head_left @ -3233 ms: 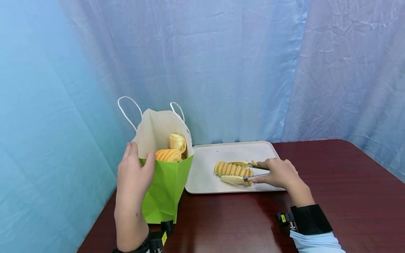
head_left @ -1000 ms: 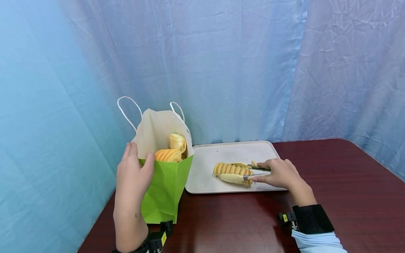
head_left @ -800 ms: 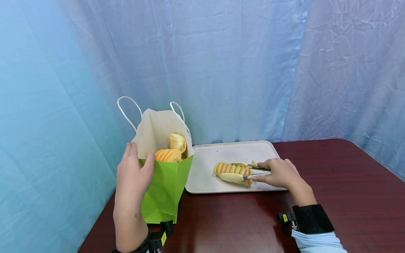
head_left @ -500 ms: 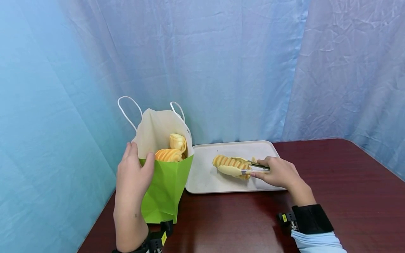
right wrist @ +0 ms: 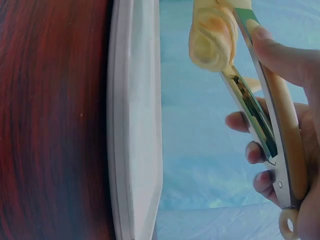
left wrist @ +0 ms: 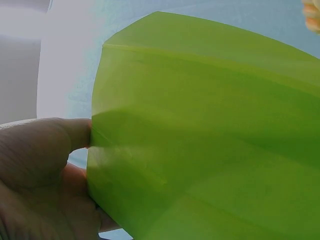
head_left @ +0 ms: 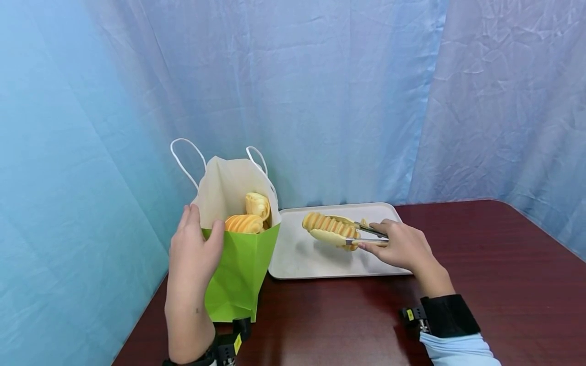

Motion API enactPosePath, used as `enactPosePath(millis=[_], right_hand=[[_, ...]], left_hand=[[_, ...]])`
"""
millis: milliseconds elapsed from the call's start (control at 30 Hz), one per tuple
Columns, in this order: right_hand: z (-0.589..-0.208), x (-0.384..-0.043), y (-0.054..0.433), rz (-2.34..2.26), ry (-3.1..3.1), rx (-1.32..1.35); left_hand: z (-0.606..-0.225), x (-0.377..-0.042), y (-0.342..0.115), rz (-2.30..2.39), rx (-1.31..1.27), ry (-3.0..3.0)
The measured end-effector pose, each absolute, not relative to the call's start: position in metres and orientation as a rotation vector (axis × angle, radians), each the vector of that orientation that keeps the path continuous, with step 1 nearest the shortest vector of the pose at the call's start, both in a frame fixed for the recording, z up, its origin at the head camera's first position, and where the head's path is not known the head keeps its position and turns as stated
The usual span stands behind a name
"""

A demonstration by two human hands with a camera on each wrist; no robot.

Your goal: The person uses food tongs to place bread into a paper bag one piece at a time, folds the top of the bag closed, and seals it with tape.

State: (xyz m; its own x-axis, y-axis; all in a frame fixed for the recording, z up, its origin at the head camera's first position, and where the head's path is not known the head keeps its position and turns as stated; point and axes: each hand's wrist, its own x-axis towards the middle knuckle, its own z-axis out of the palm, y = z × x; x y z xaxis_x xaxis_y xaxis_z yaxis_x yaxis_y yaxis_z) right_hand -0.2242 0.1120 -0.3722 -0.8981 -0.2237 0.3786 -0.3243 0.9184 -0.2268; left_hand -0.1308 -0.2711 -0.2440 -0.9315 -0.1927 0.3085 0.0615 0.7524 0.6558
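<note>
My right hand [head_left: 403, 244] grips a pair of tongs [right wrist: 280, 135] with cream handles and pale yellow heads. Between the tong heads sits a ridged, golden spiral bread roll [head_left: 329, 223], raised over the white tray [head_left: 293, 264], with its shadow below. In the right wrist view the roll's coiled end [right wrist: 210, 45] shows. My left hand [head_left: 192, 254] rests at the left side of a green paper bag [head_left: 233, 269], fingers straight and thumb spread toward the front. The left wrist view shows the thumb [left wrist: 77, 132] right at the bag's edge. Two rolls [head_left: 244, 223] show inside the bag's open top.
The bag's white rope handles [head_left: 187, 147] stand up at the back. Tray and bag are on a dark red-brown table [head_left: 329, 315]. A blue curtain [head_left: 320, 101] hangs close behind the tray and along the left.
My right hand has lifted the bread roll off the tray with the tongs and shifted it slightly left. The left hand and bag have stayed nearly still.
</note>
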Motion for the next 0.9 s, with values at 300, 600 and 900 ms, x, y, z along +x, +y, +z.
enactPosePath(millis=[300,600,900], right_hand=[[-0.37,-0.224,0.109,0.409,-2.657,0.313],[-0.364,-0.223,0.098,0.482,-2.608,0.162],[-0.343,-0.213,0.081,0.601,-2.565,0.01]], left_hand=[[-0.243,-0.132,-0.271,-0.989,0.099,-2.6],[-0.243,-0.132,-0.272,-0.985,0.102,-2.604],[-0.243,-0.13,-0.272,-0.976,0.099,-2.604]])
